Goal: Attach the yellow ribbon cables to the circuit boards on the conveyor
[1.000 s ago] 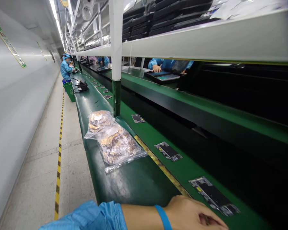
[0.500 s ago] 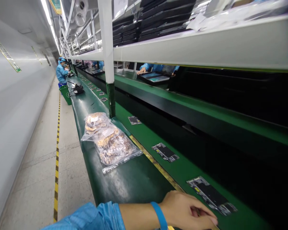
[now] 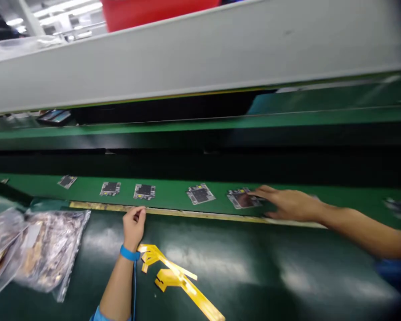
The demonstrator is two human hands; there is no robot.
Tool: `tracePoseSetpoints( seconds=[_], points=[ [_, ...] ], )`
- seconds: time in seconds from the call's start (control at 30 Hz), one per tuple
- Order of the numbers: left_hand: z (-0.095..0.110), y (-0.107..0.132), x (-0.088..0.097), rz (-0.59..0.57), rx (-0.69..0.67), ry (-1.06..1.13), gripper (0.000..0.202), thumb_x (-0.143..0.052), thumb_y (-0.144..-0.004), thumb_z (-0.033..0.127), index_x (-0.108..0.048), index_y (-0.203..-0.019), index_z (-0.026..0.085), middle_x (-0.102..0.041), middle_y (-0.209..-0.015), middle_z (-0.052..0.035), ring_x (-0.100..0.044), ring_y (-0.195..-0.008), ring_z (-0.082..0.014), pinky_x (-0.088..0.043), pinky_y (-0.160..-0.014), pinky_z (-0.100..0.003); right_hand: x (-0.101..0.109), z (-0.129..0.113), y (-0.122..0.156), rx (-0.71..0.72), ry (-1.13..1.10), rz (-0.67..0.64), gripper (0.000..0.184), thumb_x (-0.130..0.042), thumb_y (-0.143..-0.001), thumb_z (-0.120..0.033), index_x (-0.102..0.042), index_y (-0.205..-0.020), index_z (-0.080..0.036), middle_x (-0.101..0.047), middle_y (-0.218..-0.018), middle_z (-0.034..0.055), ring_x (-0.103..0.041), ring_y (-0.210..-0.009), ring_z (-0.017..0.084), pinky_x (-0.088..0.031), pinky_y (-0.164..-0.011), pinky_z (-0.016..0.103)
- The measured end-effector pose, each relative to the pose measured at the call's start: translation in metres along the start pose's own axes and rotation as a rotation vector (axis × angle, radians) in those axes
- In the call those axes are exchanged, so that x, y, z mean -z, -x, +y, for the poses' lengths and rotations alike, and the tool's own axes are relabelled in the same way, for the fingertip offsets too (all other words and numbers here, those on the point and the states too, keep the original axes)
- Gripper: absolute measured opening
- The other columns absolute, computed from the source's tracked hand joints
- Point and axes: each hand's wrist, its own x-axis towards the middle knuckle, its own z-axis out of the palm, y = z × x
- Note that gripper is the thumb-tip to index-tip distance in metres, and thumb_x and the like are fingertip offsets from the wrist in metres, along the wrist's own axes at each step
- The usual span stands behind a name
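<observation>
My left hand [image 3: 133,226] rests at the bench's front strip with its fingers curled together; whatever they may hold is hidden. A blue wrist strap [image 3: 129,254] with a cord circles that wrist. Just below it lie yellow flat flex cables [image 3: 195,292] on the bench. Over to the right, my right hand [image 3: 287,204] reaches across the green belt with fingers stretched out. Its fingertips overlap the right side of a circuit board [image 3: 241,199] with a dark centre. Another circuit board [image 3: 200,194] lies left of that one, and a third circuit board [image 3: 145,191] sits beyond my left hand.
Clear bags of copper-coloured parts [image 3: 53,249] lie at the left on the dark green bench [image 3: 240,263]. More boards line the belt [image 3: 172,191]. A pale shelf beam [image 3: 187,58] runs overhead, with a red bin [image 3: 157,13] above it.
The view has swung right, from along the line to facing the belt. My right hand and the yellow flex cables now show fully. The aisle and people at the far left have left the view.
</observation>
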Motion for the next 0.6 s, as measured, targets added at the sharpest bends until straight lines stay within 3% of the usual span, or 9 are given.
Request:
tracePoseSetpoints(
  seconds=[0.03, 0.13, 0.27, 0.4, 0.5, 0.6],
  points=[
    [-0.001, 0.0, 0.001, -0.001, 0.005, -0.008, 0.046, -0.071, -0.091, 0.06, -0.086, -0.092, 0.017, -0.081, -0.084, -0.0088, -0.069, -0.071, -0.0169, -0.05, -0.063, -0.025, 0.0, 0.003, -0.002, 0.043, -0.011, -0.118, 0.051, -0.071, -0.087, -0.005, -0.084, -0.134, -0.019, -0.076, -0.14, 0.0212, -0.082, -0.096, 0.021, -0.054, -0.079, 0.03],
    [-0.001, 0.001, 0.003, 0.002, 0.016, -0.023, 0.047, -0.073, -0.09, 0.062, -0.086, -0.093, 0.016, -0.08, -0.082, -0.0078, -0.068, -0.069, -0.0162, -0.052, -0.065, -0.026, 0.004, 0.002, -0.012, 0.078, 0.001, -0.162, 0.062, -0.064, -0.092, -0.009, -0.07, -0.154, -0.01, -0.066, -0.156, 0.0237, -0.08, -0.107, 0.024, -0.051, -0.085, 0.033],
    [-0.001, 0.0, 0.004, 0.013, 0.024, -0.025, 0.046, -0.075, -0.087, 0.061, -0.086, -0.093, 0.016, -0.08, -0.083, -0.008, -0.068, -0.069, -0.0168, -0.053, -0.066, -0.027, 0.0, -0.005, -0.022, 0.175, 0.028, -0.143, 0.077, -0.052, -0.088, -0.001, -0.061, -0.163, -0.014, -0.063, -0.161, 0.0191, -0.079, -0.101, 0.02, -0.048, -0.083, 0.032],
    [-0.002, -0.003, 0.004, 0.013, 0.024, -0.024, 0.047, -0.075, -0.087, 0.06, -0.086, -0.094, 0.016, -0.081, -0.086, -0.0093, -0.069, -0.07, -0.0174, -0.056, -0.069, -0.028, -0.012, 0.001, -0.033, 0.184, 0.108, -0.167, 0.088, -0.07, -0.072, -0.001, -0.066, -0.158, -0.016, -0.071, -0.148, 0.0194, -0.079, -0.089, 0.025, -0.052, -0.078, 0.033],
    [-0.003, -0.003, 0.004, 0.011, 0.018, -0.02, 0.047, -0.075, -0.087, 0.061, -0.086, -0.094, 0.015, -0.081, -0.085, -0.0093, -0.069, -0.07, -0.0174, -0.057, -0.069, -0.028, -0.016, 0.007, -0.037, 0.203, 0.163, -0.127, 0.079, -0.067, -0.077, -0.005, -0.067, -0.155, -0.01, -0.069, -0.147, 0.022, -0.077, -0.089, 0.024, -0.051, -0.078, 0.034],
    [-0.005, -0.003, 0.004, 0.011, 0.008, -0.02, 0.048, -0.075, -0.088, 0.062, -0.086, -0.093, 0.016, -0.08, -0.083, -0.0087, -0.069, -0.069, -0.017, -0.056, -0.067, -0.028, -0.012, -0.001, -0.041, 0.265, 0.164, -0.041, 0.065, -0.062, -0.085, -0.008, -0.068, -0.15, -0.007, -0.069, -0.144, 0.0241, -0.075, -0.086, 0.022, -0.048, -0.074, 0.034]
  ],
)
